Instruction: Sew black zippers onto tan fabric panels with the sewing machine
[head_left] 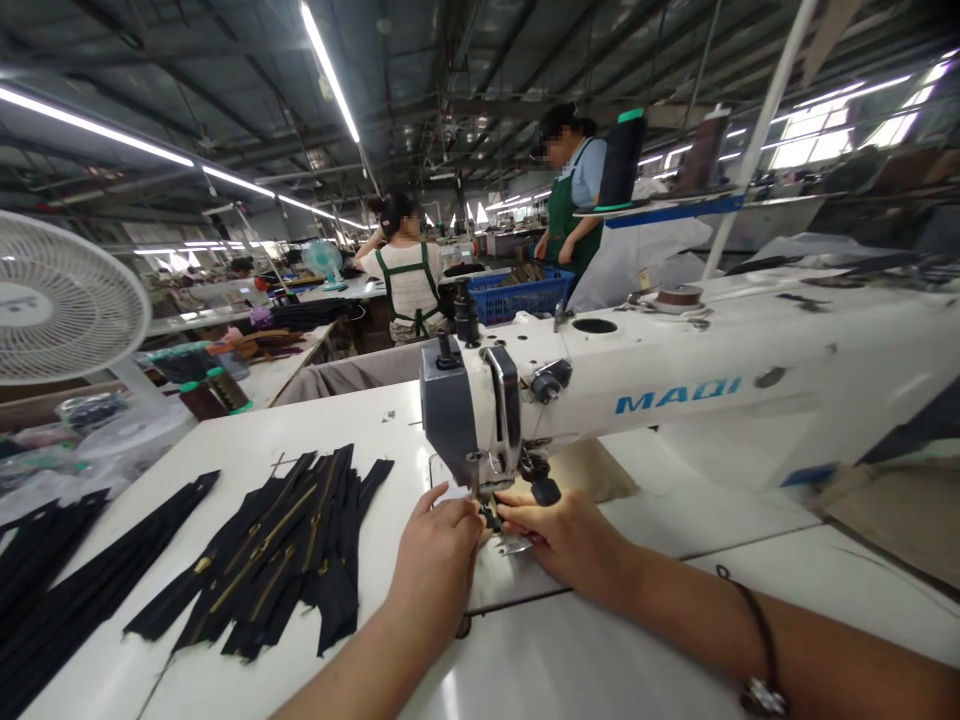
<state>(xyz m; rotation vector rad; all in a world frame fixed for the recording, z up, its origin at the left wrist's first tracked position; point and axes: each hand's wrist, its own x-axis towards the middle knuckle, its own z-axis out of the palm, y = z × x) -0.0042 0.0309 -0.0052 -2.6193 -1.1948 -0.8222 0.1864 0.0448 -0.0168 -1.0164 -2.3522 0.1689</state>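
Observation:
My left hand [437, 545] and my right hand [574, 540] meet under the needle area of a white sewing machine [570, 400]. Between their fingertips is a small black piece with a brassy glint [491, 514], which looks like a zipper end. Fingers of both hands are closed on it from either side, close to the presser foot; the fingertips partly hide it. One finger of the left hand points up toward the machine head. Black zippers [281, 545] with brass teeth and pulls lie in a loose pile left of my left hand.
More black strips [112, 565] lie further left. A white fan [67, 300] and thread spools [225, 388] stand at the table's far left. Beige material [900, 520] lies at right. Beyond the machine are a blue crate [521, 297] and two people in green aprons.

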